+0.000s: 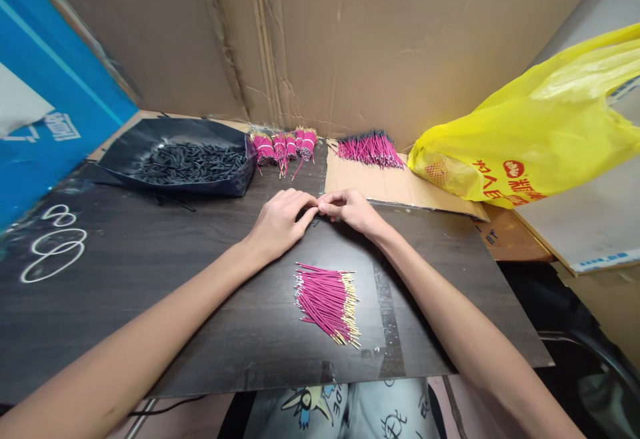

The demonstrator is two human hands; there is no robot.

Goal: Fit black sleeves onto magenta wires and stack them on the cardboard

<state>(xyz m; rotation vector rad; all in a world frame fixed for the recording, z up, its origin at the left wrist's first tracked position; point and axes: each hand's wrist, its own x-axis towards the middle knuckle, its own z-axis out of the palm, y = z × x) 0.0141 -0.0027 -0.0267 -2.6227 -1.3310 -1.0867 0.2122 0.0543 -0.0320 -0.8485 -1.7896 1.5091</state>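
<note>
My left hand [280,220] and my right hand [350,207] meet fingertip to fingertip over the dark board [125,292]. Both are pinched closed on something small and dark between them that I cannot make out. Just nearer to me lies a loose pile of short pink wires [327,302] with metal tips. A black tray of small black tubes [187,161] sits at the back left. Tied bundles of pink wires [286,145] stand behind my hands, and another loose heap of pink wires [371,148] lies on a cardboard sheet [400,186].
A yellow plastic bag [540,126] rests at the right on the cardboard. Cardboard walls [350,39] close off the back, and a blue box [45,92] stands at the left. The board's front edge is above my lap.
</note>
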